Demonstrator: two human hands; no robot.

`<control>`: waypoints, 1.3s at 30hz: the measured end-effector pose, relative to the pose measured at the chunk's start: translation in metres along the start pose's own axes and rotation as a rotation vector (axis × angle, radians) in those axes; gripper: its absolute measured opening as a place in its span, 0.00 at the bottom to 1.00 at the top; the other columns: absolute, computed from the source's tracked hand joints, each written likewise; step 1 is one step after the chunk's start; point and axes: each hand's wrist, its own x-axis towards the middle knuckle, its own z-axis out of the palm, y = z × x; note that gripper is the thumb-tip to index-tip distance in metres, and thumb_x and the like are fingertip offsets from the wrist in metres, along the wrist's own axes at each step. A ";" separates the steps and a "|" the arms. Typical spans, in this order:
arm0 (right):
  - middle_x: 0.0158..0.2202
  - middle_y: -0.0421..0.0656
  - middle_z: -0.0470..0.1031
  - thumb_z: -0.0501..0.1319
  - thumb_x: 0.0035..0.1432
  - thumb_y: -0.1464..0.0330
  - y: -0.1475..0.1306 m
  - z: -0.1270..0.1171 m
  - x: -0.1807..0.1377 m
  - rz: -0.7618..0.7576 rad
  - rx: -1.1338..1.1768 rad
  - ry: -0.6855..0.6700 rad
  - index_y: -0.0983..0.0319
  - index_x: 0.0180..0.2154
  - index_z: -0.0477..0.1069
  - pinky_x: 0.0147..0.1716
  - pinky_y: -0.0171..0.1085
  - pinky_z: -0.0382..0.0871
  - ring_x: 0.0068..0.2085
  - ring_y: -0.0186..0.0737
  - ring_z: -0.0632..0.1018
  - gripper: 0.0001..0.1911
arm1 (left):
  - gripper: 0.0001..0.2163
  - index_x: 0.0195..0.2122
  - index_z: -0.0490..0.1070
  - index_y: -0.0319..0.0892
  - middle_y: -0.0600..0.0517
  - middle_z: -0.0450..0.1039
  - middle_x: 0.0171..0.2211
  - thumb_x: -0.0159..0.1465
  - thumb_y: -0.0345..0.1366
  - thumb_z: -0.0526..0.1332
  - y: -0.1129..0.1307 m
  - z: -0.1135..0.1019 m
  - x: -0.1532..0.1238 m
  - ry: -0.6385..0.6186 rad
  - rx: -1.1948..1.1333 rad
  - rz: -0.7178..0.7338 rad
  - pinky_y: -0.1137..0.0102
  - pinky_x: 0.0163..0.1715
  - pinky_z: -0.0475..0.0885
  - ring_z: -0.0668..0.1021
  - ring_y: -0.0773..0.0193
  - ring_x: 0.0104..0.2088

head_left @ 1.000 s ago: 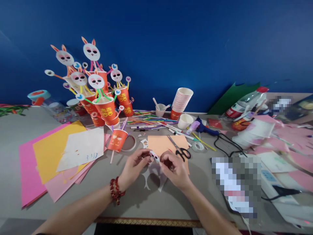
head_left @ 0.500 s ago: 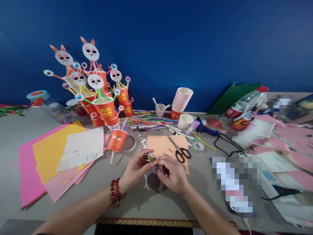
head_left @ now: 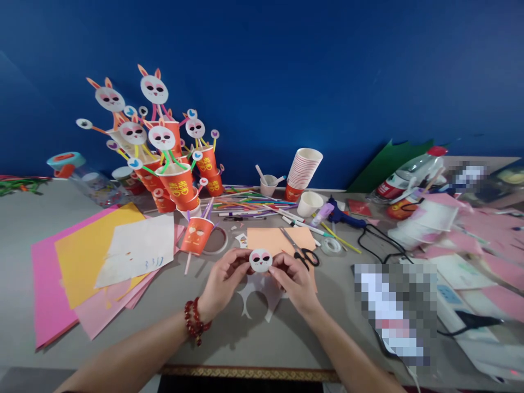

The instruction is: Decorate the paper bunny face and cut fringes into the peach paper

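Note:
A round white paper disc with a drawn face (head_left: 261, 261), pink above its dark eyes, is held up over the table with its face towards me. My left hand (head_left: 229, 278) pinches its left edge, and my right hand (head_left: 292, 278) grips the right edge with thumb and fingers. Beneath the hands lies a white paper offcut (head_left: 249, 303) with curved cut edges. Just beyond, black-handled scissors (head_left: 305, 256) rest on an orange paper sheet (head_left: 262, 236). A red bead bracelet circles my left wrist.
Red paper cups with rabbit faces (head_left: 177, 185) stand back left, above coloured paper sheets (head_left: 49, 284). Behind the orange sheet are markers (head_left: 303, 224), a paper-cup stack (head_left: 305, 169), a tape roll (head_left: 331, 246) and a blue glue gun (head_left: 346, 215). Pink and white papers crowd the right.
The piece between my hands has turned over: a green and printed side showed before, now the drawn face shows. My right hand has moved slightly right and grips the disc's edge.

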 end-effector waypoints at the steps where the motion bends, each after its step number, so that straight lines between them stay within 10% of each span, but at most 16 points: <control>1: 0.22 0.38 0.67 0.60 0.57 0.64 0.000 0.000 0.000 0.010 0.006 -0.008 0.60 0.27 0.66 0.19 0.33 0.54 0.21 0.32 0.63 0.09 | 0.10 0.45 0.76 0.42 0.51 0.73 0.38 0.65 0.38 0.62 0.000 0.000 0.000 0.005 -0.001 -0.004 0.73 0.36 0.74 0.77 0.67 0.33; 39: 0.23 0.35 0.61 0.58 0.56 0.70 -0.001 0.004 -0.004 -0.171 -0.299 -0.096 0.60 0.25 0.60 0.25 0.33 0.54 0.25 0.33 0.63 0.09 | 0.13 0.43 0.72 0.39 0.51 0.74 0.32 0.62 0.42 0.63 -0.004 0.000 0.000 0.084 0.038 -0.045 0.71 0.30 0.74 0.77 0.67 0.27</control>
